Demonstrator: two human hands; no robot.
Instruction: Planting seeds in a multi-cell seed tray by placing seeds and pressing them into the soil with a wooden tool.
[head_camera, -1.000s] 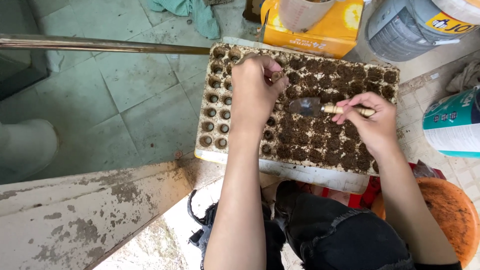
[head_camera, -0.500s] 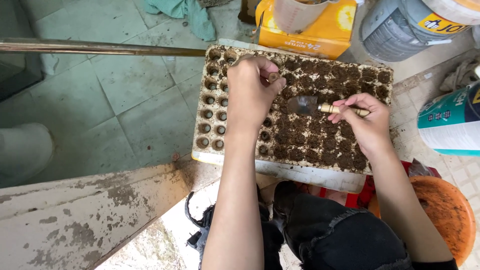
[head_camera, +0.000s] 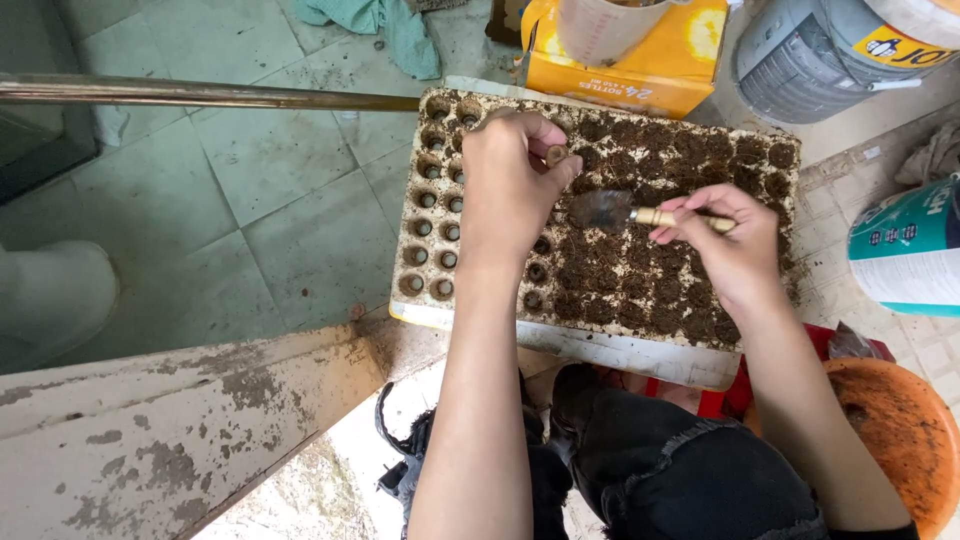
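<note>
Nearest the camera, over the person's dark trousers (head_camera: 690, 470), both bare forearms reach out to a white seedling tray (head_camera: 600, 345) that rests flat ahead of the knees. The right hand (head_camera: 735, 245) lies over the tray's soil-filled cells, its fingers curled and pressed together around the wooden handle of a small trowel (head_camera: 625, 212), whose dirty metal blade points left, level and just above the soil. The left hand (head_camera: 510, 185) sits over the middle of the tray, fingers bent inward, thumb and forefinger pinching a small brown tube (head_camera: 556, 154) held upright just beside the trowel's blade. Left of that hand, the cells hold short empty tubes; to the right they are packed with dark soil. An orange basin (head_camera: 900, 440) stands by the right elbow. Beyond the tray sit a yellow carton (head_camera: 650, 70), a grey bucket (head_camera: 800, 55), and a metal rod (head_camera: 200, 93) above the green floor tiles.
</note>
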